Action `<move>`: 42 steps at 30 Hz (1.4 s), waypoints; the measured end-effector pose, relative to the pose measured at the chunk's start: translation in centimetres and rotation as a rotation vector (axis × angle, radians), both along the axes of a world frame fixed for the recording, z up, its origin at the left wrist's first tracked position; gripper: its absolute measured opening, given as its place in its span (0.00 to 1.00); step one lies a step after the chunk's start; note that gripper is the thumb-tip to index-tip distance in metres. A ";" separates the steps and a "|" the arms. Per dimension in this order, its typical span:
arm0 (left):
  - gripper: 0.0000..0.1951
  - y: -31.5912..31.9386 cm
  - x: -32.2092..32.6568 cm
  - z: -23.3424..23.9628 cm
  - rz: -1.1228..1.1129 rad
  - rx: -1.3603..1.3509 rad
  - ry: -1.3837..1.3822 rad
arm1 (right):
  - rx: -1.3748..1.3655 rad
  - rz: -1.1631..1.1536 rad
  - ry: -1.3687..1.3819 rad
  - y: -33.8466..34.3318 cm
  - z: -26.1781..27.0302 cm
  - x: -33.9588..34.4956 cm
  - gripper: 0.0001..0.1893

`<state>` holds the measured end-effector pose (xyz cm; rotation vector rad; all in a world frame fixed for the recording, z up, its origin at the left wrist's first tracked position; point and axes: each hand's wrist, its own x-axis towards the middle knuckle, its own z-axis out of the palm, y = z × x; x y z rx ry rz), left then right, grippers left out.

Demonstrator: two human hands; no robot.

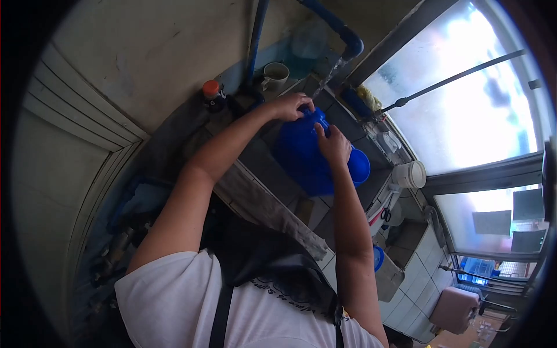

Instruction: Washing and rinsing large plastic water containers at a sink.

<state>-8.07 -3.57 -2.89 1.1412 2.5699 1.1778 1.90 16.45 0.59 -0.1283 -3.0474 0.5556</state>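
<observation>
A large blue plastic water jug [300,148] rests in the tiled sink [343,113]. My left hand [295,107] is at its mouth, fingers bent over the rim. With the thumb by the neck, my right hand [334,143] grips the upper side of the jug. Water [328,78] runs from the elbow of a blue pipe [351,43] down toward the jug's mouth; the fingers partly hide where it lands. A round blue plastic vessel [360,165], perhaps a dipper, sits just beyond my right wrist, partly covered by it.
A white mug [276,75] and an orange-capped bottle [212,91] stand left of the sink. A white tub [410,174] and black-handled scissors [385,214] lie along the right side, beneath frosted windows [461,100]. A pink jerrycan [454,309] stands farther right.
</observation>
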 end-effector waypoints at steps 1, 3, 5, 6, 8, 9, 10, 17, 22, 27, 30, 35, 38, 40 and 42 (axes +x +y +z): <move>0.28 -1.0 0.1 -0.1 -0.032 -0.018 -0.137 | 0.003 0.004 -0.003 0.2 0.0 -0.4 0.32; 0.32 -2.8 1.4 -0.6 -0.046 0.111 -0.163 | -0.110 0.050 -0.085 0.4 -0.1 -1.4 0.35; 0.49 -4.3 3.7 -0.2 0.023 0.042 -0.046 | -0.149 0.072 -0.155 -0.7 1.3 -1.8 0.36; 0.50 -4.6 4.9 0.5 0.033 -0.065 0.052 | -0.144 0.152 -0.166 -1.1 1.4 -2.0 0.36; 0.51 -5.1 7.6 1.0 0.057 -0.199 0.207 | -0.137 0.239 -0.185 -2.1 1.1 -3.1 0.36; 0.50 -5.4 8.9 0.3 0.037 -0.141 0.142 | -0.156 0.343 -0.223 -3.3 0.8 -3.9 0.36; 0.49 -5.3 10.1 0.3 0.007 -0.079 0.082 | -0.173 0.436 -0.258 -4.1 0.5 -5.0 0.37; 0.54 2.2 19.0 1.4 0.508 -0.472 0.155 | -1.426 0.252 -0.104 -9.0 4.3 -12.2 0.16; 0.50 2.6 16.7 5.5 0.245 -0.561 -0.079 | -1.847 0.588 -0.295 -6.9 9.2 -10.9 0.19; 0.40 3.1 9.0 5.6 0.466 -0.332 0.156 | -1.471 0.401 -0.115 -1.2 6.5 -2.2 0.22; 0.41 4.3 5.1 3.9 0.559 -0.218 0.367 | -1.447 0.199 -0.102 3.9 0.1 3.4 0.21; 0.49 6.2 1.3 0.2 0.576 -0.352 0.225 | -1.290 -0.224 -0.310 9.0 -8.4 14.6 0.24; 0.47 5.9 -0.5 0.0 0.459 -0.379 0.280 | -1.161 -0.283 -0.391 10.9 -10.9 18.8 0.26; 0.47 5.6 -2.0 0.2 0.405 -0.433 0.319 | -1.085 -0.221 -0.397 11.3 -12.0 20.2 0.26; 0.48 6.1 -3.1 1.2 0.313 -0.544 0.325 | -1.047 -0.276 -0.333 12.1 -16.1 20.9 0.25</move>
